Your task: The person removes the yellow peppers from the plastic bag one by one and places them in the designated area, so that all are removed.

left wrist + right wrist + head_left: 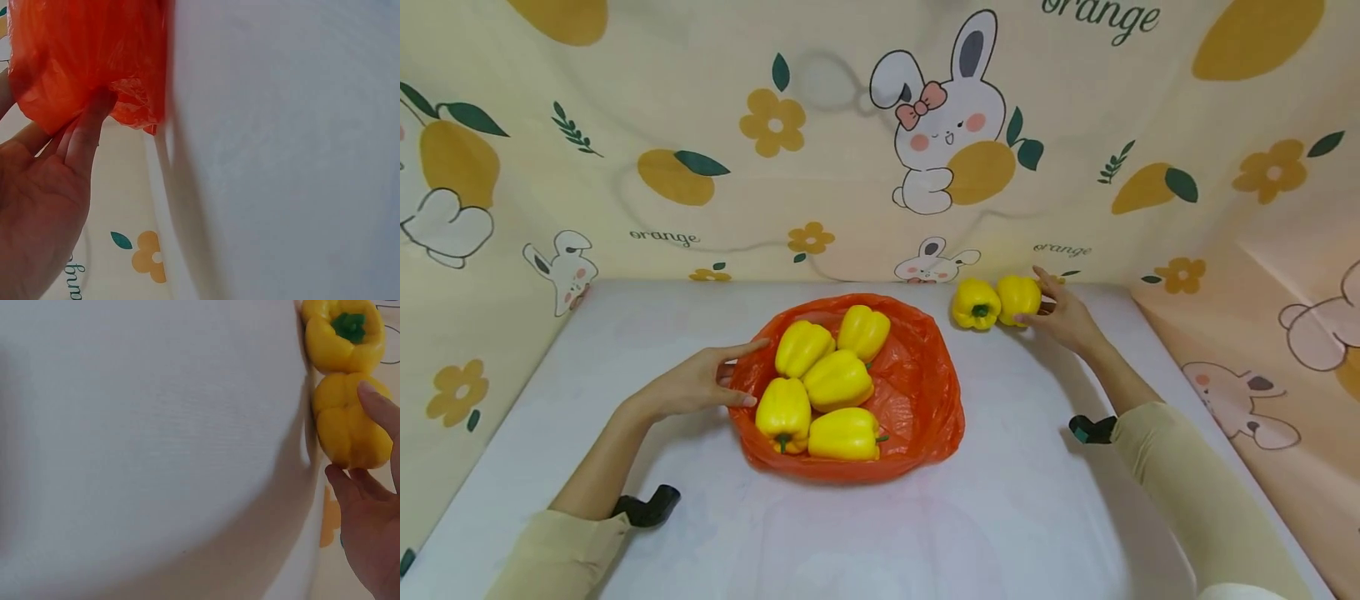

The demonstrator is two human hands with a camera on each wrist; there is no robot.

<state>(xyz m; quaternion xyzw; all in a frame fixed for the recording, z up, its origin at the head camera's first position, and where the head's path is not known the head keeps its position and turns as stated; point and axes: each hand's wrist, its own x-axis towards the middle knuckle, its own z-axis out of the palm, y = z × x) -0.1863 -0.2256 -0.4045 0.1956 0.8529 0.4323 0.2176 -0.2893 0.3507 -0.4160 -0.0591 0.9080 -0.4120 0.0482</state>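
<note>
Two beige sleeves point(1195, 492) come in from the lower corners, nearest the head camera. At the far right, the right pepper point(1018, 298) sits on the desk point(1037, 517) near its back edge. The right grip point(1067, 318) is part-spread about its right side, thumb on the yellow skin and fingertips at its end; I cannot tell whether it pinches. Touching it on the other side is the left pepper point(976, 303), stem facing the camera. Well apart, towards the middle, stands a red bag point(953, 417), mouth up, with five peppers point(838, 381) grouped towards its left, bare plastic showing at its right. The left grip point(688, 383) is widely spread, its fingers and thumb laid against the bag's left side. A black device point(651, 507) shows below each forearm. Behind, a cream cloth point(850, 158) hangs, printed with rabbits, oranges and flowers.
</note>
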